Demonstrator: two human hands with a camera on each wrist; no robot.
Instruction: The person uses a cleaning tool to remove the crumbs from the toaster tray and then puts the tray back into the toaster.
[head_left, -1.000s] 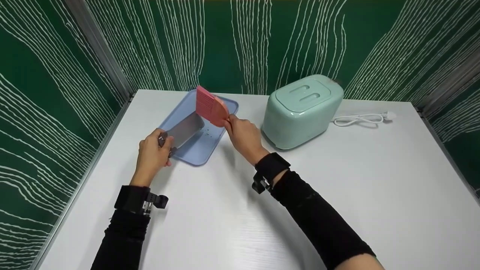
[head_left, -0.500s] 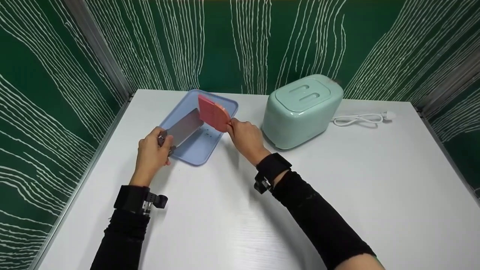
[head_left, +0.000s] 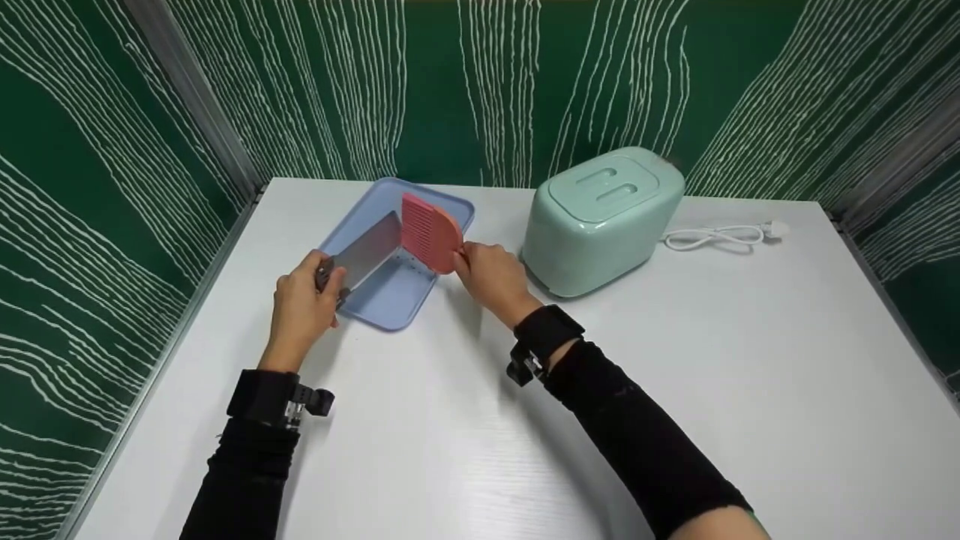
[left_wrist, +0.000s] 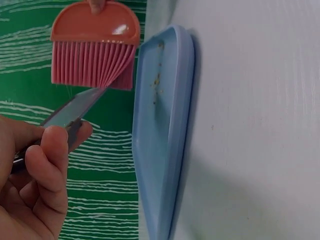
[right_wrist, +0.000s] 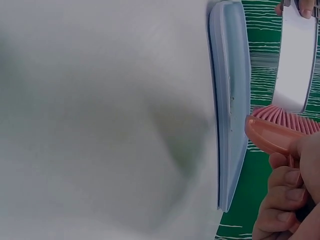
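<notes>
In the head view my left hand grips the dark end of a flat metal crumb tray, slanted over a blue plastic tray. My right hand holds a small brush by its handle, orange-backed with pink bristles. Those bristles meet the crumb tray's far end, and some bend sideways there in the left wrist view. Small brown crumbs lie scattered in the blue tray below. The right wrist view shows the crumb tray's broad pale face, with the brush at its lower end.
A mint-green toaster stands right of the blue tray, its white cord and plug lying beside it. Green walls with white lines border the back and sides of the white table.
The brush has moved down and slightly right along the crumb tray's far end. My left hand has barely moved, and the crumb tray's far end has tilted up slightly.
</notes>
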